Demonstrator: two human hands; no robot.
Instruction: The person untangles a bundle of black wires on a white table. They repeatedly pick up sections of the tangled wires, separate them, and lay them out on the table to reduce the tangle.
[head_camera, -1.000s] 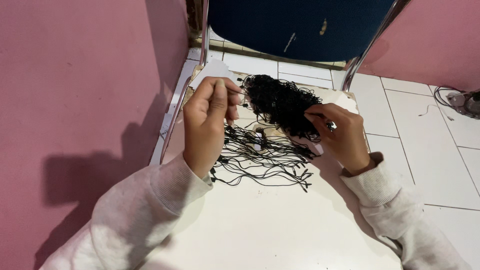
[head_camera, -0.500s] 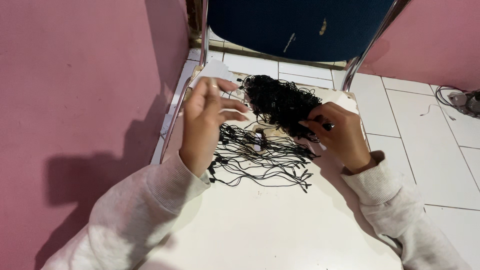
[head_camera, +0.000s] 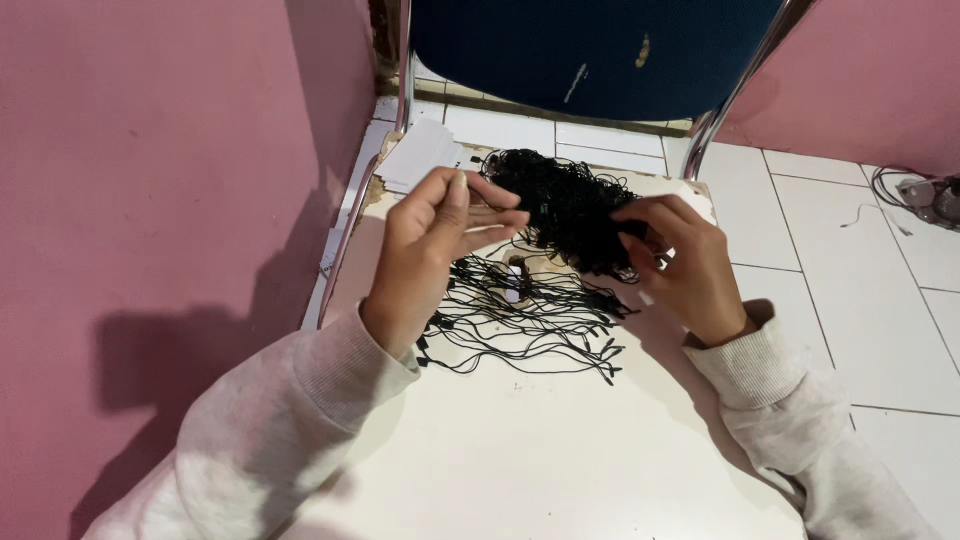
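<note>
Two hands (head_camera: 560, 250) over white board (head_camera: 560, 450), pink walls (head_camera: 150, 200) around.

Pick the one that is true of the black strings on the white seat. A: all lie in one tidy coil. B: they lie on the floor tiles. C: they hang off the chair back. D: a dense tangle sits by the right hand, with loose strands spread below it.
D: the dense tangle lies against the right hand, while loose strands fan out on the white seat below it.

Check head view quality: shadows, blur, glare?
Head view: mostly sharp, no glare; left hand fingers slightly soft; the arm casts a dark shadow on the pink wall at left; black string bundle under the right hand loses detail in its darkness; white board evenly lit.
</note>
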